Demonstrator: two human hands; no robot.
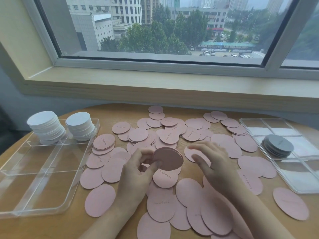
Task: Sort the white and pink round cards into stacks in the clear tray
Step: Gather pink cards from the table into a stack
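A small stack of pink round cards (168, 158) is held tilted above the table, near the middle of the spread. The left hand (138, 171) grips it, thumb on the near face and fingers curled behind. The right hand (213, 163) hovers just to the right of the stack with its fingers spread and relaxed, holding nothing; its outline is blurred.

Beneath and around both hands, loose pink cards (162, 207) lie scattered and overlapping across the wooden table (72, 225), some showing handwritten words such as "Good luck".

At the left stands the clear tray (43, 171), split into compartments. Its 2 far compartments hold 2 stacks of white round cards: 1 at the far left (45, 126) and 1 just to its right (80, 125). The nearer compartments show only the table through the plastic.

At the right edge lies a second clear tray (293, 175), flat and divided, with a short stack of grey round cards (278, 147) on it.

Behind the table runs a pale window sill (155, 85), and the window (164, 26) looks out on buildings, trees and parked cars.
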